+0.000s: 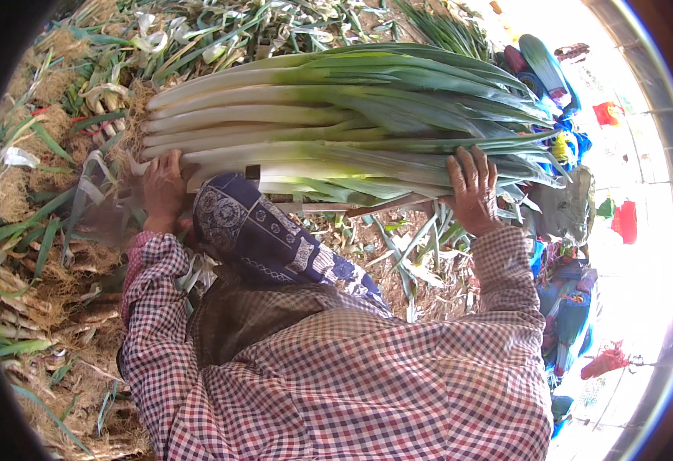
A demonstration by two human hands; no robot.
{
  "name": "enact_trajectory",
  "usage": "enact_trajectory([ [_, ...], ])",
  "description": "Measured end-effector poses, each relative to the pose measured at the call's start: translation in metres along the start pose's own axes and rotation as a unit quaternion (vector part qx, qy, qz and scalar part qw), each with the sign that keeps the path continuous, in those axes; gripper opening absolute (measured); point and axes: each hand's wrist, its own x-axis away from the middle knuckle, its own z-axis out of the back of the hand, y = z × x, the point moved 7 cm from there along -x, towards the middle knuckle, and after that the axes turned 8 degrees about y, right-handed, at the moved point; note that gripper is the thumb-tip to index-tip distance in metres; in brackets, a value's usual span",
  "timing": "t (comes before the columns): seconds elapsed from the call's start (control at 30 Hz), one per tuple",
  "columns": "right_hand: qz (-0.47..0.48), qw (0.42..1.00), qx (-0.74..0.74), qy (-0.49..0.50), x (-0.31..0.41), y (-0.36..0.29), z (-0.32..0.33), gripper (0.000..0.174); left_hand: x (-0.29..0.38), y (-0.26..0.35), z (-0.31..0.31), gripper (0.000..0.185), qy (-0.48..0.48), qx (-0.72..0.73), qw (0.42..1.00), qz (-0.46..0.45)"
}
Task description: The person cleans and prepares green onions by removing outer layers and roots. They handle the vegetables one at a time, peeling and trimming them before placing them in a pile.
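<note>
A broad layer of leeks (313,115) lies crosswise before me, white shanks to the left and green leaves fanning to the right. My left hand (163,187) holds the near side at the white ends, its fingers curled over the edge. At the leafy end, my right hand (474,187) grips the near edge with its fingers laid over the leaves. A brown strip of a support (394,204) shows under the leeks between my hands; the rest of it is hidden. My knee, in dark blue patterned cloth (244,230), rises against the near edge.
Untrimmed leeks with shaggy roots (83,311) are heaped along the left. Peeled leaf scraps (215,34) litter the far side, and more trimmings (417,259) lie beside my knee. Blue-wrapped bundles (569,322) and a clear plastic bag (569,207) stand at the right.
</note>
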Motion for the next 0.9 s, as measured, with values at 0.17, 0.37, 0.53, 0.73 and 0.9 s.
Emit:
enact_trajectory([
  [0.17,-0.029,0.996,-0.025,-0.085,-0.02,0.013,-0.004,0.097,0.001,-0.01,-0.007,0.042,0.002,-0.004,1.0,0.009],
  [0.37,-0.055,0.994,-0.064,-0.073,-0.051,0.029,-0.007,0.089,0.001,-0.007,0.003,0.04,-0.016,0.047,0.998,0.036],
  [0.53,-0.085,0.987,-0.006,-0.14,-0.033,0.043,-0.079,0.089,0.011,-0.006,-0.012,0.047,0.028,0.085,0.994,0.067],
  [0.73,-0.079,0.969,0.025,-0.232,-0.037,0.037,-0.056,0.091,0.016,-0.013,-0.003,0.054,0.047,0.182,0.979,0.081],
  [0.9,-0.058,0.89,0.048,-0.45,-0.111,0.016,-0.015,0.085,0.029,-0.025,0.007,0.059,0.025,0.285,0.948,0.141],
])
